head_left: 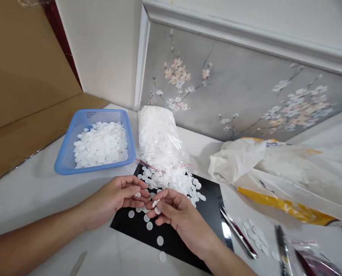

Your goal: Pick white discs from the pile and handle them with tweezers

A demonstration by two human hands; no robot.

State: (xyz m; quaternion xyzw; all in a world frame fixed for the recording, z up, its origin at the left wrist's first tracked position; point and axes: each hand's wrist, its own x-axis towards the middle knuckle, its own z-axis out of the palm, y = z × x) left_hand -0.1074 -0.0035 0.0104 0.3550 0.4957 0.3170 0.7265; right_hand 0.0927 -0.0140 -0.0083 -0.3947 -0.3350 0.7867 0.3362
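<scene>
Over a black mat [209, 191], my left hand [125, 197] has its fingers curled, with a small white disc [138, 194] between thumb and fingers. Close by on its right, my right hand [173, 212] pinches a couple of white discs [157, 210] between thumb and fingertips. Just beyond both hands lies a heap of white discs [173, 179], spilling from the mouth of a clear plastic bag [157, 132]. A few single discs [159, 240] are scattered on the near part of the mat.
A blue basket [60, 157] of white discs stands at the left. Tweezers [239, 234], a small group of discs [257, 235] and a pen [282, 245] lie at the right. Behind them is a white and yellow plastic bag [274, 172]. A framed flower picture [231, 88] leans at the back.
</scene>
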